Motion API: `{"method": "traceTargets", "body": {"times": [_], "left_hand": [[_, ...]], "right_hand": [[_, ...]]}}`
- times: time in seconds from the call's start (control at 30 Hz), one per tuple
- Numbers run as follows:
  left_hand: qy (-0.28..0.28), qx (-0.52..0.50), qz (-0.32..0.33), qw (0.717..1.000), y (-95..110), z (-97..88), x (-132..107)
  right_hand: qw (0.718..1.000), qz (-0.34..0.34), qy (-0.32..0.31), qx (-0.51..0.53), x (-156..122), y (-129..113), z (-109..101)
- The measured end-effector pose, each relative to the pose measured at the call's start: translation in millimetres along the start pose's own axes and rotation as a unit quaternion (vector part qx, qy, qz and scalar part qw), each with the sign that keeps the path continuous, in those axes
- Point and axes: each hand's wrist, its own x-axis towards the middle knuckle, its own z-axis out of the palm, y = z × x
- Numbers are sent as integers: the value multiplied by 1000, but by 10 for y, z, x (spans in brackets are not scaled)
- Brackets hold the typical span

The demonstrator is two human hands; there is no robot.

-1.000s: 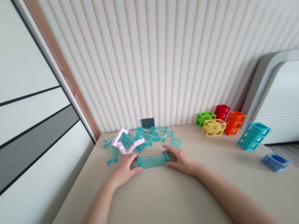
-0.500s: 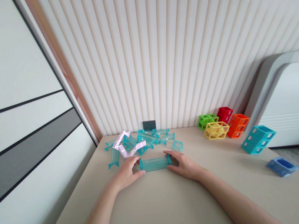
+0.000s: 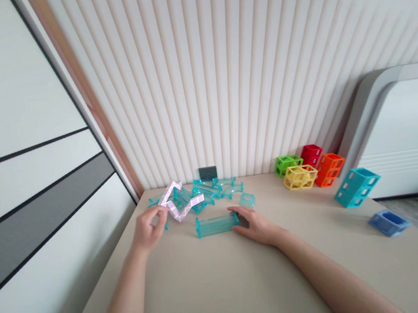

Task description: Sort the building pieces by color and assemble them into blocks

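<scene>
A clear teal track piece (image 3: 217, 225) lies lengthwise on the table in front of me. My right hand (image 3: 256, 227) grips its right end, with the thumb on the near side and the fingers on the far side. My left hand (image 3: 150, 230) is away from that piece, with its fingers pinched at the near left of the pile. Whatever is in the pinch is hidden by the fingers. Right beside those fingertips lies a bent lilac block chain (image 3: 190, 204), partly on top of several other teal track pieces (image 3: 209, 193).
A small square teal piece (image 3: 247, 201) lies behind my right hand. Farther right stand green (image 3: 284, 164), yellow (image 3: 300, 178), red (image 3: 311, 156), orange (image 3: 329, 170) and teal (image 3: 357, 187) frame blocks. A blue block (image 3: 389, 222) lies near the table's right edge.
My left hand has let go of the teal track piece's left end and moved left to the pile. My right hand stays at the right end. The view has shifted slightly.
</scene>
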Motion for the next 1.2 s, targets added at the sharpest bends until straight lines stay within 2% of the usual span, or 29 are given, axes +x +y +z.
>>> {"method": "traceTargets", "body": {"times": [0.07, 0.1, 0.13, 0.27, 0.47, 0.6, 0.8, 1.2], "left_hand": [[165, 74, -73, 981, -237, -70, 111], [205, 110, -116, 966, -366, -75, 147], [208, 140, -153, 956, -492, -61, 165], [167, 148, -190, 956, -879, 85, 93], [36, 144, -145, 978, -1128, 233, -15], [24, 143, -127, 981, -1200, 276, 18], [67, 146, -100, 982, -1188, 287, 62], [151, 144, -31, 978, -853, 209, 50]], "right_hand": [[1000, 2, -1, -6, -2, -3, 0], [1000, 2, 0, -9, -4, -3, 1], [1000, 2, 0, -10, -6, -3, 2], [1000, 2, -1, -8, -17, -12, 0], [1000, 12, -4, -11, -15, -55, -13], [1000, 12, -7, -9, -12, -56, -11], [1000, 9, -2, -14, -23, -7, 15], [1000, 4, -3, -17, -24, 25, 26]]}}
